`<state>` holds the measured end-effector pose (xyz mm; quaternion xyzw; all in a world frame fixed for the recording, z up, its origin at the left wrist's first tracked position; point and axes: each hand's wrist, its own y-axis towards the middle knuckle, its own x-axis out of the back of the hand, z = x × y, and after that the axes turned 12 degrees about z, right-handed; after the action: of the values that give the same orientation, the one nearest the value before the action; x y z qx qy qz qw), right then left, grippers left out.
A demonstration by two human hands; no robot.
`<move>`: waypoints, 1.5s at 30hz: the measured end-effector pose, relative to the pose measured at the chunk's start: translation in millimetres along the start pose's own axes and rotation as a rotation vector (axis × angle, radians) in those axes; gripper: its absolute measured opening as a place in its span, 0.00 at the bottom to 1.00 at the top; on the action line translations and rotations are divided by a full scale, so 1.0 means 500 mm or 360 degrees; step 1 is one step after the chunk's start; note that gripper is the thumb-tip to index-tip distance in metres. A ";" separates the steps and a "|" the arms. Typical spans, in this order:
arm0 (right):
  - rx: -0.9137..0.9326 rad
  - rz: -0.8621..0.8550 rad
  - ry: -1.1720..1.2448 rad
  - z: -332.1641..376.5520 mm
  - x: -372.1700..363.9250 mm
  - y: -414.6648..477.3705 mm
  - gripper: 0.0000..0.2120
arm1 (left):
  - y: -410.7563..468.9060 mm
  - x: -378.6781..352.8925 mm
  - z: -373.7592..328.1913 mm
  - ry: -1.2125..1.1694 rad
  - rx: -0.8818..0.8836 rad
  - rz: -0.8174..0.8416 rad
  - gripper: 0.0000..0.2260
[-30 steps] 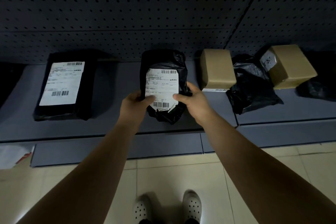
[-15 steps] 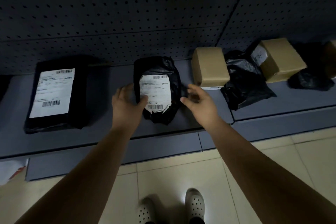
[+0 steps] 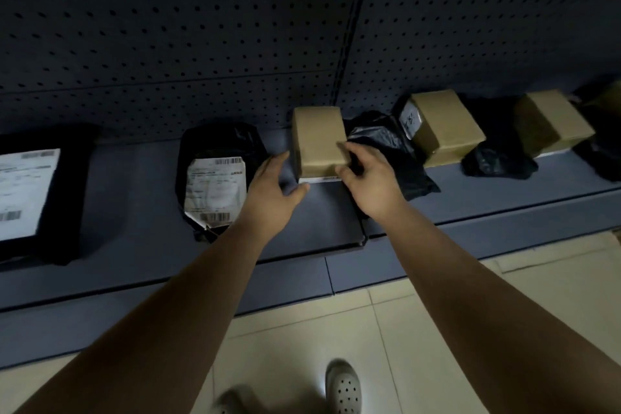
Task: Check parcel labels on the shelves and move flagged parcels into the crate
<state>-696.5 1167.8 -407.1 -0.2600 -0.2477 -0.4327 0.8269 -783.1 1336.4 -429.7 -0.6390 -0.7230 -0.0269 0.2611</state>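
A small brown cardboard box stands on the grey shelf, a white label strip along its lower front edge. My right hand cups its right front corner, index finger on top and thumb against the front. My left hand is spread just left of the box, thumb near its lower left corner; I cannot tell whether it touches. The black bag parcel with a crumpled white label lies flat on the shelf left of my left hand, free of both hands.
A large flat black parcel with a white label lies at the far left. Right of the box sit a black plastic bag, two more brown boxes and another black bag. Perforated back panel behind; tiled floor and my shoes below.
Both hands let go of the black labelled parcel, which now lies on the shelf, and moved right to the small brown box. The view shifted right as well.
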 end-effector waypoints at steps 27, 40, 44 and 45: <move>-0.0225 0.0314 0.0304 -0.037 0.031 0.004 0.19 | -0.021 -0.091 -0.033 0.0185 -0.0428 -0.0646 0.19; -0.0225 0.0391 0.0784 -0.032 -0.007 0.012 0.19 | -0.026 -0.075 0.012 0.0305 -0.0188 -0.0572 0.18; -0.0371 0.0309 0.0800 -0.034 -0.009 0.019 0.17 | -0.026 -0.062 0.005 0.0591 -0.0422 -0.0570 0.18; -0.0395 0.0282 0.0705 -0.031 -0.003 0.014 0.18 | -0.026 -0.063 0.001 0.0552 -0.0419 -0.0543 0.17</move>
<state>-688.3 1162.1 -421.3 -0.2791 0.0178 -0.4319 0.8575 -793.8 1305.4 -439.4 -0.5223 -0.7549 -0.2732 0.2875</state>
